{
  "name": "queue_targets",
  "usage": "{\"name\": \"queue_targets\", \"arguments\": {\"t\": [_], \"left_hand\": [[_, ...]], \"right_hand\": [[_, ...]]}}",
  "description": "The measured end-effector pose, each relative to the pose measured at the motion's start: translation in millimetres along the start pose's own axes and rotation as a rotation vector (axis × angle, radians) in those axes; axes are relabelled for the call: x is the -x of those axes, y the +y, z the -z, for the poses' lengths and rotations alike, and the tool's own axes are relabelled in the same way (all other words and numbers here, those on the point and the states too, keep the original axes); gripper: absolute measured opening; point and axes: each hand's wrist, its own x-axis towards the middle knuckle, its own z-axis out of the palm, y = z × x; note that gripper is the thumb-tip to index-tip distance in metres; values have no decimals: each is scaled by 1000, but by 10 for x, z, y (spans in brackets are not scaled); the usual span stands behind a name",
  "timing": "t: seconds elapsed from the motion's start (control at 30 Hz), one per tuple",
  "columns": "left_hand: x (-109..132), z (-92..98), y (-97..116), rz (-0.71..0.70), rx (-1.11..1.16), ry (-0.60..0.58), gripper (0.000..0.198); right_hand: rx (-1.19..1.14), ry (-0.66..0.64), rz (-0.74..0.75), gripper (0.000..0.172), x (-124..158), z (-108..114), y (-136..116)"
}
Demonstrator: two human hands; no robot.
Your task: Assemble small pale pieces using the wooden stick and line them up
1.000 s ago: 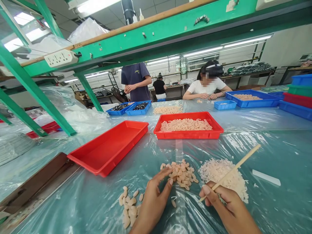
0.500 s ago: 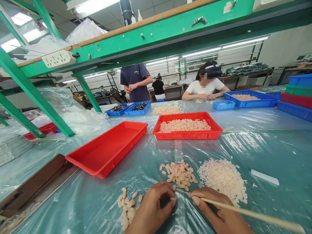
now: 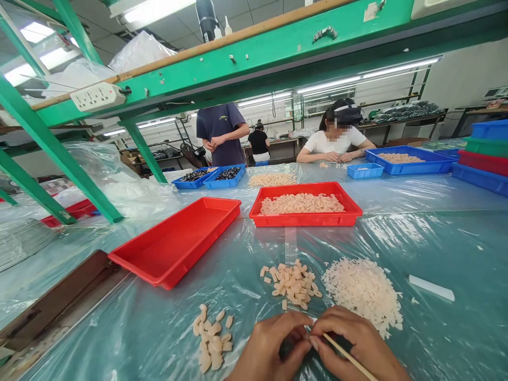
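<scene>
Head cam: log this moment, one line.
left hand: meets right hand | right hand: holds wooden stick | beside: pale pieces, white flakes

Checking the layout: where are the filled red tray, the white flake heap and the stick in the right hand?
Red tray [image 3: 305, 220]: head view, front wall.
White flake heap [image 3: 363, 296]: head view, heap's middle.
Stick [image 3: 349, 357]: head view, mid-shaft.

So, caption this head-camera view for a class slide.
Left hand meets right hand, which holds a thin wooden stick, beside pale chip piles on plastic sheeting.

Trays: a shallow red plastic tray is placed beside a second red tray heaped with pale pieces.
Shelf: a white power strip is mounted on a green metal frame.
</scene>
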Motion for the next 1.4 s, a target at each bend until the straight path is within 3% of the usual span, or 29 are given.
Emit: {"name": "queue_targets", "arguments": {"t": [0.27, 0.4, 0.5, 0.73, 0.83, 0.9, 1.17, 1.4], "left_hand": [[-38, -48, 54, 106, 276, 29, 12], [-41, -21, 9, 136, 250, 106, 2], [-43, 20, -1, 112, 160, 144, 8], [-51, -42, 43, -105, -171, -97, 31], [-61, -80, 43, -162, -340, -177, 36], [-64, -86, 30, -180, -397, -207, 36], [-30, -32, 15, 33, -261, -202, 28], [-19, -80, -9, 63, -201, -162, 20]], "right_hand": [[-14, 107, -4, 17, -15, -30, -37], [-55, 143, -6, 13, -39, 23, -36], [-3, 213, -72, 11, -59, 138, -8], [510, 258, -152, 18, -67, 504, 287], [560, 305, -139, 24, -69, 572, 383], [462, 319, -143, 27, -73, 560, 374], [-103, 147, -176, 27, 2, 213, -17], [-47, -140, -77, 31, 16, 56, -125]]}}
